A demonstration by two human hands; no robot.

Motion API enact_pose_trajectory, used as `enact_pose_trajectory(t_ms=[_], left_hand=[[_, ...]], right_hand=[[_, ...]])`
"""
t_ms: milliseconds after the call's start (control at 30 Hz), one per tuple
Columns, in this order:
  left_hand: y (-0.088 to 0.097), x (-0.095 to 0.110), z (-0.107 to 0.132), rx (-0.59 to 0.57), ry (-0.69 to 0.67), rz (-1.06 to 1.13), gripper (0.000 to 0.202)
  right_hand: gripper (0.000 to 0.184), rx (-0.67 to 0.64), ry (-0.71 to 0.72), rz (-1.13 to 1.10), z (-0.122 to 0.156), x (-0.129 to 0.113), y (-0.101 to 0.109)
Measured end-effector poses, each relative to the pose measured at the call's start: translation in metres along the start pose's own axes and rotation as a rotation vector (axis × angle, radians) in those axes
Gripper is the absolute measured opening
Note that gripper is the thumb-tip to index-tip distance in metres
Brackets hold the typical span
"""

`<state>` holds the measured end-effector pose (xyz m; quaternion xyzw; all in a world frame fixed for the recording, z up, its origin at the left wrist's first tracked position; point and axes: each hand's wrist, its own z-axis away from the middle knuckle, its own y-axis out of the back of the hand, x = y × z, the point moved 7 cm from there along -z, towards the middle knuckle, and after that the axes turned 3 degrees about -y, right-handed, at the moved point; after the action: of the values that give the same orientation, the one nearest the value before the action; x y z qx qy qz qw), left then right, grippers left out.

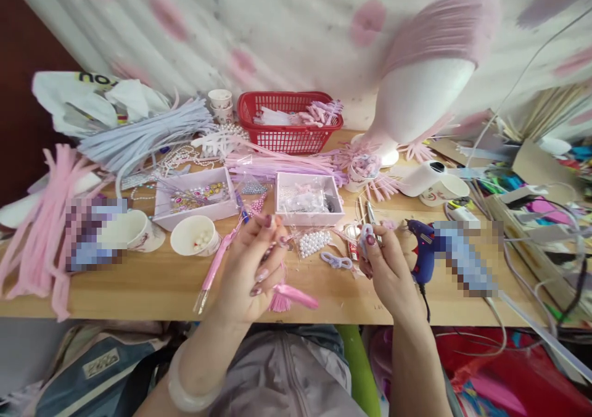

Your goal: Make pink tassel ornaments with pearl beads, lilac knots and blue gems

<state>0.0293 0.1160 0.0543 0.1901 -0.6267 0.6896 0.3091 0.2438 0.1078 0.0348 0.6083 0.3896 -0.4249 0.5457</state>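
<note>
My left hand is closed in a pinch above the table's middle; the small thing at its fingertips is too tiny to name. A bright pink tassel shows just below that hand; whether the two touch, I cannot tell. To the right, my right hand is closed with thumb and fingers around a small pale lavender loop of fuzzy pipe cleaner. Between the hands lie a lavender pipe-cleaner bow and a patch of white pearl beads. A blue glue gun lies right of my right hand.
Behind my hands stand a white box of packets and a box of gems. A paper cup with beads is at left. Further back are a red basket, pipe-cleaner bundles and a white mannequin head. Cables run at right.
</note>
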Motion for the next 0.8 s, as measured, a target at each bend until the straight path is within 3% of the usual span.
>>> enact_pose_trajectory(t_ms=[67,133,233,300,467,600,800], left_hand=[[0.007,-0.013,-0.009,0.009,-0.057,-0.223,0.020],[0.015,-0.015,-0.020,0.007,-0.231,-0.575,0.010],[0.027,-0.012,-0.029,0.012,-0.379,-0.850,0.006],[0.034,-0.009,-0.029,0.020,-0.389,-0.946,0.011],[0.046,-0.015,-0.029,0.061,-0.230,-0.885,0.011],[0.041,-0.019,-0.033,0.030,-0.126,-0.828,0.009],[0.026,-0.012,-0.031,0.035,-0.043,-0.868,0.007]], right_hand=[[0.025,-0.055,-0.028,-0.061,0.004,0.001,-0.001],[0.025,-0.129,-0.070,-0.093,0.009,0.003,-0.004],[0.020,-0.206,-0.102,-0.096,0.013,0.003,-0.009],[0.019,-0.191,-0.068,-0.105,0.011,-0.001,-0.013],[0.013,-0.182,0.063,-0.078,0.001,-0.018,-0.029],[0.010,-0.247,0.044,0.034,-0.006,-0.025,-0.041],[0.016,-0.223,0.003,0.118,-0.012,-0.022,-0.048]])
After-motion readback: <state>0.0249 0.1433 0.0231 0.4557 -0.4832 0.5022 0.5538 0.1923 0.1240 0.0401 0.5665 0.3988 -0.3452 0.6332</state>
